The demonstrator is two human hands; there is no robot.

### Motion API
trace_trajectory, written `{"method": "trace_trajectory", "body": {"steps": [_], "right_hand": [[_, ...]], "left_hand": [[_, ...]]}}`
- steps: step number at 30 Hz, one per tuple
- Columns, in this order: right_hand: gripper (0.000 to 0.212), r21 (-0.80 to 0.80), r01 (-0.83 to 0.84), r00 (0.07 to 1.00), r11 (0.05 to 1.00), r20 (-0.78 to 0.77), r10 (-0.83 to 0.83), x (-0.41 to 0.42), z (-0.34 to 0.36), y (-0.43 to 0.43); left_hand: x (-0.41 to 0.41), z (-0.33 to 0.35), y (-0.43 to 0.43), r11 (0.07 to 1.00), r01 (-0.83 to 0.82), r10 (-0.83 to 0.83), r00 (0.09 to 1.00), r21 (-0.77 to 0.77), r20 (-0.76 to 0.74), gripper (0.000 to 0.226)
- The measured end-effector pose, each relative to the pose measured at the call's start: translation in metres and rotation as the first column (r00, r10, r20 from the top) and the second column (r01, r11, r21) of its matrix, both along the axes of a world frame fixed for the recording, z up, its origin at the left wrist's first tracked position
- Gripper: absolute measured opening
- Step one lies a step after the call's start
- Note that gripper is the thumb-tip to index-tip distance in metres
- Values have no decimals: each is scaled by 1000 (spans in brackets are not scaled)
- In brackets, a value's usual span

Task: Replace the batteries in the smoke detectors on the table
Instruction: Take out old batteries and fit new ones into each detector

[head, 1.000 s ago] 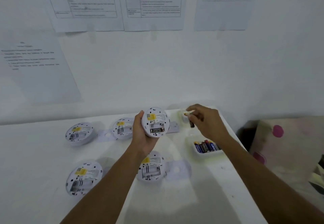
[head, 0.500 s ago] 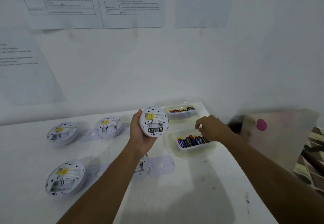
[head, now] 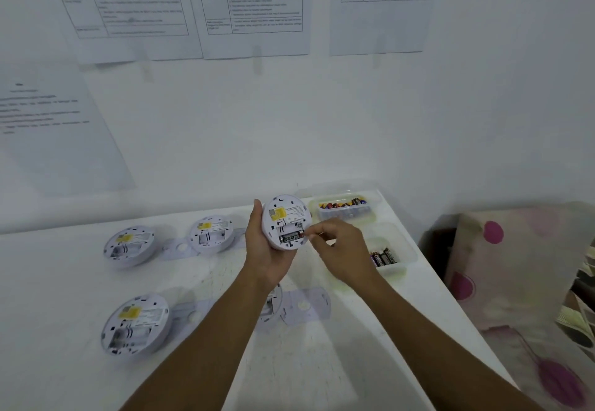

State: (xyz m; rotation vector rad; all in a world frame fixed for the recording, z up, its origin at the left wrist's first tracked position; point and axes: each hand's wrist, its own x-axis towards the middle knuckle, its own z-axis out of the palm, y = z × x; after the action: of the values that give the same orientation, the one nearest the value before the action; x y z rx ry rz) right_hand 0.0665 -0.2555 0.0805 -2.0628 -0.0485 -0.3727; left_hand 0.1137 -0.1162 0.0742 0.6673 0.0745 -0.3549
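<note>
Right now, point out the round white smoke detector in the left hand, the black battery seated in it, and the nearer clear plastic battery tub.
round white smoke detector point(head: 289, 217), head view, back face.
black battery point(head: 291, 236), head view, mid-body.
nearer clear plastic battery tub point(head: 394, 270), head view, front wall.

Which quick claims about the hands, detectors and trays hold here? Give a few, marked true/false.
1. The left hand holds a detector off the table. True.
2. The far tray and near tray both hold batteries. True.
3. The right hand is in the near tray. False: it pinches the battery in the held detector.
4. Only two detectors lie on the table. False: four detectors do, one partly under the left forearm.
</note>
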Motion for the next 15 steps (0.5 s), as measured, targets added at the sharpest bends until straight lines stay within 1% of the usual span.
{"method": "trace_trajectory", "body": {"steps": [5, 9, 13, 15], "right_hand": [[22, 229, 103, 988, 968, -133, -74, -5, -4, 21], [22, 439, 129, 956, 889, -293, 6, -3, 6, 28], [20, 490, 136, 947, 861, -319, 32, -1, 13, 30], [18, 457, 151, 947, 876, -322, 4, -1, 13, 31]], "left_hand": [[-2, -2, 3, 999, -44, 43, 999, 30, 20, 64], [-5, -4, 5, 996, -78, 77, 997, 30, 25, 57], [-5, 0, 8, 996, -81, 79, 996, 37, 45, 53], [-4, -1, 10, 996, -80, 78, 996, 41, 48, 53]]}}
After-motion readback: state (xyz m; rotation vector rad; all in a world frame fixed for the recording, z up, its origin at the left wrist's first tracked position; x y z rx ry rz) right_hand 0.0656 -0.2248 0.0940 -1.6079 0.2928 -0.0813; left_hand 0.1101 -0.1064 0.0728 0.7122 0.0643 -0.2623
